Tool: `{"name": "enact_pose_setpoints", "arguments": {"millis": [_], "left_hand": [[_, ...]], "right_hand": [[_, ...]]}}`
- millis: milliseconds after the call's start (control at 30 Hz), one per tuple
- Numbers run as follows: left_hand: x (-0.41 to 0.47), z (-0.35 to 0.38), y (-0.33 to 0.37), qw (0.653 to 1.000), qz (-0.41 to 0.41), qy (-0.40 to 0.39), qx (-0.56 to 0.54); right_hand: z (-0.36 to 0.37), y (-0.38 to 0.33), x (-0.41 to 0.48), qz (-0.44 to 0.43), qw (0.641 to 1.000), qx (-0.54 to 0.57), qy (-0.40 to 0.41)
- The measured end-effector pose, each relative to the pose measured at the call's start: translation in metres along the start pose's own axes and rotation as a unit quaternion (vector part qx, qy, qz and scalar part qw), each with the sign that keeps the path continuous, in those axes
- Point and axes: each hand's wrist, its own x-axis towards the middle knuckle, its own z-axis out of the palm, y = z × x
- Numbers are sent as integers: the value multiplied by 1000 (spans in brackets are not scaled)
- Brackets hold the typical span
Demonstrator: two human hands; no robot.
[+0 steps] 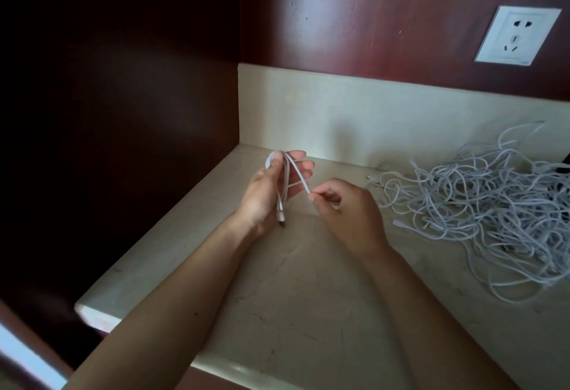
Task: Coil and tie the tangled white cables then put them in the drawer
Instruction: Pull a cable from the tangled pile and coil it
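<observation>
Two hands (264,193) (347,209), prob. one cable (300,177)

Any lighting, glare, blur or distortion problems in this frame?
Head view: dim overall; soft glare on the wall panel; cabinet side at left nearly black; wide-angle bend tilts the socket; bottom-left corner blurred; left hand, right hand and held cable reasonably sharp.

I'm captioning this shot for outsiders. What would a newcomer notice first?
The tangled heap of white cables sprawled on the right of the pale counter draws the eye first. At the centre, the left hand holds a folded white cable while the right hand pinches its free end. A white wall socket stands out at upper right.
</observation>
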Motion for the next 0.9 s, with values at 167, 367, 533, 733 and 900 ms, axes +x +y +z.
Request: {"name": "enact_pose_setpoints", "arguments": {"millis": [167, 367, 533, 733, 900], "left_hand": [[3, -7, 7, 986, -34, 78, -141], [12, -15, 5, 981, 11, 132, -141], [13, -21, 10, 973, 34, 199, -115], [12, -22, 6, 978, 38, 204, -9], [9, -17, 2, 994, -7, 86, 64]], "right_hand": [[7, -1, -5, 5, 998, -14, -53], [8, -4, -7, -45, 988, -64, -134], [1, -6, -5, -44, 988, -71, -133], [-5, -22, -5, -123, 980, -34, -155], [-6, -30, -5, -125, 982, 9, -144]]}}
